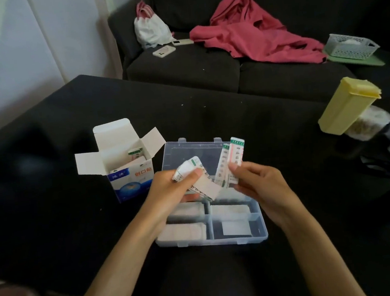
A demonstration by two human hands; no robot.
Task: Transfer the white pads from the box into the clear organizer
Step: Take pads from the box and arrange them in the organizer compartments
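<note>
Holding pads in both hands above the organizer (258, 218), the person looks partway through the job. The left hand (169, 188) grips a bunch of wrapped pads (192, 171), its thumb pressed over them, with one loose white strip hanging below. The right hand (251, 178) pinches 2 long strips (234, 158) upright between thumb and fingers.

Done so far, as far as I can judge: 4 near compartments of the organizer each hold something white. The 2 on the left look well filled, the one at right behind the nearest holds a flat stack, and the nearest right one has a single white square with dark floor showing around it. The far part of the organizer, behind the hands, looks bare through the clear plastic, though the hands hide some of it.

Left to do: the box (130, 174), standing open just left of the organizer, shows at least 1 green-edged pad poking up inside. How many lie deeper I cannot tell. The pads in hand also need setting down.
</note>
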